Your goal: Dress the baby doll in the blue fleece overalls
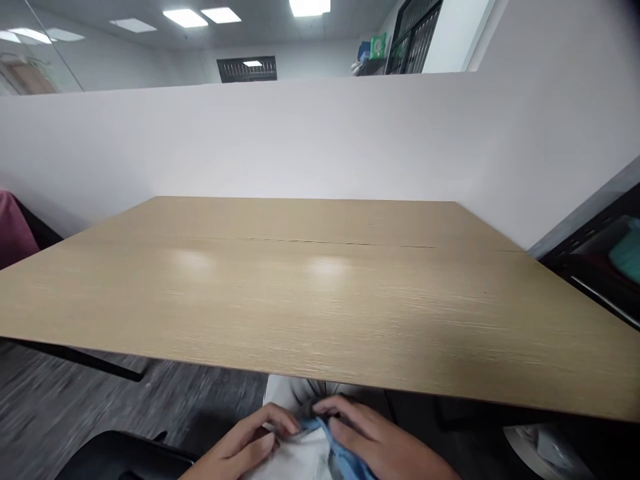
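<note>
Low in the head view, at the front edge of the table, both hands are close together in front of my body. My right hand [373, 437] pinches a strip of light blue cloth [350, 461] between thumb and fingers. From the other side, my left hand [253, 437] has its curled fingertips at the far end of the same blue cloth. White cloth [305, 457] lies between and beneath the hands. Light-coloured trousers [283, 389] show just beyond them. The exact grip of the left fingertips is partly hidden.
A wide wooden table [280, 293] stretches ahead to a white partition [300, 140]. At lower left is a black chair [125, 457]. A dark rack [595, 267] stands by the right edge, and a round whitish object [523, 447] sits below the table at right.
</note>
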Demonstrator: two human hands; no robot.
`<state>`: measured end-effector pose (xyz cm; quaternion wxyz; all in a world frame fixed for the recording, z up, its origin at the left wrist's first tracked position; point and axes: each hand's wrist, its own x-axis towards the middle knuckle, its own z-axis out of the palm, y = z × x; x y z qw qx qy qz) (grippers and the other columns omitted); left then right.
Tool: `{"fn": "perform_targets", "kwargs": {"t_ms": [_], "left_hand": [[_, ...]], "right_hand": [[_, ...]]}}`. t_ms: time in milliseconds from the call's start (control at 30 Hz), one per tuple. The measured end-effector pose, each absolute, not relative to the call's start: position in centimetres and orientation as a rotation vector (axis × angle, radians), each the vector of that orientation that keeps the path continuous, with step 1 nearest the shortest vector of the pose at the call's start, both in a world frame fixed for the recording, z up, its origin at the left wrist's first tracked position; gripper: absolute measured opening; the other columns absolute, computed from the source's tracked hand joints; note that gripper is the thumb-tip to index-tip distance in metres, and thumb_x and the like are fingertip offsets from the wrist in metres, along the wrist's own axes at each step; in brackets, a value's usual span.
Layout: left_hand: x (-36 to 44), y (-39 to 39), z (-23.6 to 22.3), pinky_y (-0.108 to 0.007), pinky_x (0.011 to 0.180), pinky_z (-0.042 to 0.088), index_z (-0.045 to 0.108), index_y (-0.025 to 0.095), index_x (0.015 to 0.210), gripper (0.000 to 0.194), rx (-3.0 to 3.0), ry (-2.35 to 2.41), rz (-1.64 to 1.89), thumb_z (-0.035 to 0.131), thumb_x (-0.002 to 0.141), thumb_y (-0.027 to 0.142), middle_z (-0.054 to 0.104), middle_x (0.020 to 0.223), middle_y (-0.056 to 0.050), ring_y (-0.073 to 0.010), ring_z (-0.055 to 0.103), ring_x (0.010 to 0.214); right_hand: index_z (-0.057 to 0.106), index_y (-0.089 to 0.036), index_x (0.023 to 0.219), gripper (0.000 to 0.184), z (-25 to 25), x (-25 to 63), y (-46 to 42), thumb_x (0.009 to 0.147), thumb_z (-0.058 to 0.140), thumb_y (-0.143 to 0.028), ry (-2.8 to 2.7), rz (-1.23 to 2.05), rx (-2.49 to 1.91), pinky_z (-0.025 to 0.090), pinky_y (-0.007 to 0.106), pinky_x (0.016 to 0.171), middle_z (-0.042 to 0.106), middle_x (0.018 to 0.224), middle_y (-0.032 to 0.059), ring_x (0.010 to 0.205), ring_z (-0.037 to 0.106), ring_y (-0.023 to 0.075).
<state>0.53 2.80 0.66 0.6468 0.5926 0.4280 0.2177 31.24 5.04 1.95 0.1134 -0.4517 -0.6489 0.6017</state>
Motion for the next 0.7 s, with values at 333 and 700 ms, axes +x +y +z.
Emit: {"fn": "perform_targets", "kwargs": {"t_ms": [333,700], "left_hand": [[1.2,5.5,-1.4,-0.039,0.088,0.051,0.080,0.014,0.109,0.070,1.603,1.457,-0.150,0.046,0.098,0.074,0.080,0.115,-0.018,-0.0350,0.074,0.106],[3.2,5.4,-0.4,-0.035,0.081,0.048,0.082,0.014,0.110,0.047,1.636,1.497,-0.096,0.062,0.090,0.051,0.081,0.108,-0.013,-0.0312,0.073,0.099]], "right_hand": [[0.083,-0.022,0.118,0.038,-8.3,23.1,10.8,0.080,0.084,-0.027,-2.121,1.930,-1.511,0.044,0.025,0.064,0.077,0.097,0.0011,0.078,0.064,0.0164],[0.078,-0.020,0.073,0.007,-12.8,22.9,12.8,0.068,0.082,-0.021,-2.023,1.851,-1.470,0.037,0.025,0.057,0.061,0.062,-0.0053,0.062,0.053,0.0141]]}}
